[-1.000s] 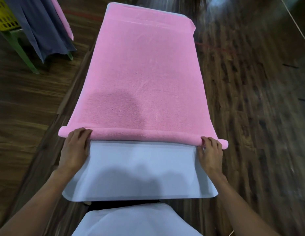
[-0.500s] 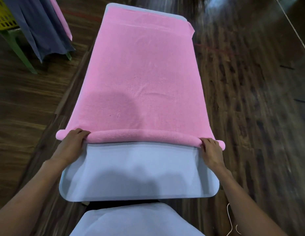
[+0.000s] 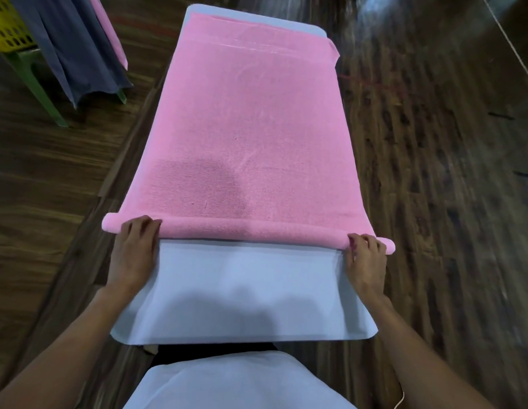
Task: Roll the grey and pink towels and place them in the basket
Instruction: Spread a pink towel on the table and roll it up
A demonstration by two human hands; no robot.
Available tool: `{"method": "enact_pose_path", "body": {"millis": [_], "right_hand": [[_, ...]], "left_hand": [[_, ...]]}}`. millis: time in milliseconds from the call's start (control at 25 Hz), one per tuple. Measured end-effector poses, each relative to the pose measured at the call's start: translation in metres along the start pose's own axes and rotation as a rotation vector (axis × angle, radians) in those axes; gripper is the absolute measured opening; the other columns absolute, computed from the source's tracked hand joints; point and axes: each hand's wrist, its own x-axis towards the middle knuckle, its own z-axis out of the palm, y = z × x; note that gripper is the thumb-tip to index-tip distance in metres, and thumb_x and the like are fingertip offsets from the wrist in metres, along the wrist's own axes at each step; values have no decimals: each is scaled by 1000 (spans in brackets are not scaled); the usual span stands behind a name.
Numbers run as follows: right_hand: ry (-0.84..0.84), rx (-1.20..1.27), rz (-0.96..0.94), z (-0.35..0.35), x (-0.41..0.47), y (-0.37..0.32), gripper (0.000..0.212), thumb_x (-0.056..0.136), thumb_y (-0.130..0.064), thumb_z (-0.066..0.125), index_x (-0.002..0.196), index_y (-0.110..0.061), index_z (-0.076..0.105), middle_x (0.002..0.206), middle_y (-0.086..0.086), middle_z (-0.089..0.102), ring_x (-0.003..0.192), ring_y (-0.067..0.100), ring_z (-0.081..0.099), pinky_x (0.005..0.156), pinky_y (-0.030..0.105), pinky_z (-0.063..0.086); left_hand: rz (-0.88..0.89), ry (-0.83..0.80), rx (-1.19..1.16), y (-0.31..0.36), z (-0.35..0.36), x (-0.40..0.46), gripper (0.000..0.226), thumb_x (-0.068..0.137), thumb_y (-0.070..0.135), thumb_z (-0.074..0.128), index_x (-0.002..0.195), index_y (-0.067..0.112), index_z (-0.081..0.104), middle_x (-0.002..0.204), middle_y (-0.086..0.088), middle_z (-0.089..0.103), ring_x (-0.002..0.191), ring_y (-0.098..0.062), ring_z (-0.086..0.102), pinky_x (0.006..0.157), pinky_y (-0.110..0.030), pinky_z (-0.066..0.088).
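Note:
A pink towel [image 3: 251,122] lies flat along a narrow white table [image 3: 245,293], its near end turned into a thin roll [image 3: 251,230]. My left hand [image 3: 134,255] rests on the left end of that roll with fingers curled over it. At the roll's right end my right hand [image 3: 364,258] grips it with bent fingers. A grey towel [image 3: 71,45] and another pink one [image 3: 109,31] hang at the far left. A yellow basket [image 3: 6,28] shows at the top left corner.
The yellow basket sits on a green plastic stool [image 3: 32,81] on the dark wooden floor [image 3: 433,172]. A white cable [image 3: 400,404] hangs at the bottom edge near my right forearm.
The rolled edge has grown slightly thicker and moved a little away from me, with both hands following it.

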Motion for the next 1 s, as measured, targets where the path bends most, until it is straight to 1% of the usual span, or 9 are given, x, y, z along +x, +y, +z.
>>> {"method": "enact_pose_path", "body": {"millis": [80, 160, 400, 600, 680, 760, 840, 920, 1000], "right_hand": [[-33, 46, -46, 4, -3, 6, 36, 82, 0, 67, 118, -3, 63, 119, 16, 61, 110, 37, 54, 91, 49, 49], [-60, 88, -55, 5, 6, 7, 38, 82, 3, 64, 120, -3, 62, 122, 17, 61, 113, 37, 51, 93, 50, 48], [-147, 45, 4, -3, 13, 3, 25, 89, -7, 58, 113, -7, 66, 113, 14, 66, 105, 37, 52, 83, 46, 44], [-396, 10, -90, -15, 8, 35, 29, 93, -13, 56, 121, -13, 63, 112, 10, 65, 104, 36, 56, 89, 44, 44], [-435, 123, -18, -11, 19, 40, 29, 91, -10, 59, 119, -17, 62, 109, 10, 66, 99, 32, 60, 87, 40, 47], [-327, 298, 149, -9, 31, 31, 26, 85, -6, 66, 108, -17, 63, 109, 13, 63, 95, 31, 61, 83, 39, 51], [-152, 274, 249, -11, 32, 17, 18, 82, -7, 71, 98, -14, 69, 110, 17, 59, 98, 36, 57, 84, 41, 49], [-25, 103, 168, -11, 18, 4, 14, 86, -7, 68, 99, -11, 73, 109, 16, 61, 100, 38, 53, 84, 44, 46], [27, 24, 28, -7, -1, 0, 20, 88, -9, 66, 107, -9, 71, 112, 14, 65, 102, 37, 54, 85, 47, 48]], "left_hand": [[9, -54, 9, -1, 4, 1, 43, 84, -2, 63, 126, -1, 55, 125, -23, 53, 114, -42, 47, 95, -55, 44], [-20, -99, -27, -3, 2, 13, 45, 84, -3, 62, 128, 1, 54, 128, -21, 53, 118, -40, 47, 96, -54, 44], [0, -133, -69, -5, -13, 20, 40, 78, -10, 60, 116, 1, 62, 111, -21, 63, 101, -42, 55, 86, -55, 47], [45, -318, -135, -29, -17, 5, 48, 72, -10, 63, 117, 5, 65, 111, -17, 66, 100, -40, 60, 86, -49, 48], [-47, -325, -234, -29, -18, 18, 39, 78, -11, 61, 116, 1, 64, 111, -19, 67, 100, -38, 62, 87, -43, 46], [-105, -233, -302, -23, -18, 31, 26, 81, -11, 62, 105, 0, 64, 105, -20, 64, 95, -37, 61, 81, -38, 44], [-55, -96, -201, -14, -19, 33, 18, 81, -7, 65, 95, 4, 68, 99, -18, 58, 90, -39, 55, 76, -44, 45], [-7, -7, -47, -8, -16, 21, 17, 82, -1, 66, 97, 5, 69, 100, -18, 58, 91, -41, 51, 72, -52, 43], [21, 12, 7, -3, -11, 4, 27, 82, 0, 65, 109, 2, 65, 109, -22, 58, 97, -44, 50, 78, -56, 43]]}}
